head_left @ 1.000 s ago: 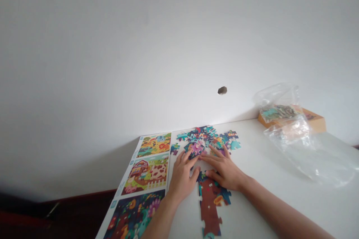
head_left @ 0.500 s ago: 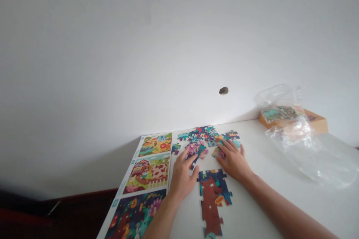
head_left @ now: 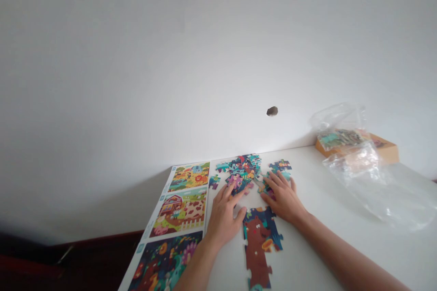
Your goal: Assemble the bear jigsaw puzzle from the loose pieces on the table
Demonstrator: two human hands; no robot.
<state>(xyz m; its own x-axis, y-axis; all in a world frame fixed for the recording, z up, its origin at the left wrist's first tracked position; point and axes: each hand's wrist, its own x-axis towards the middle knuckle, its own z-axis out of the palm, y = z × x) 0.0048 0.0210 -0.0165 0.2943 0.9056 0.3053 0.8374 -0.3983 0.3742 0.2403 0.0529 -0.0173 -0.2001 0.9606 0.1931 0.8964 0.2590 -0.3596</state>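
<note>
1. Currently, loose puzzle pieces (head_left: 243,167) lie heaped on the white table (head_left: 331,223), just beyond the left hand (head_left: 224,214) and right hand (head_left: 284,196), some under their fingertips
2. Both hands palm down, fingers spread, neither visibly gripping
3. Joined bear section (head_left: 256,246): nearer side, between them; brown bear, dark-blue ground, knobbed edges; loose pieces teal, purple, pink

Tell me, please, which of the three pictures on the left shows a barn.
The middle picture: it has a barn and white fence, while the top picture has a lion and the bottom picture a dark background.
</note>
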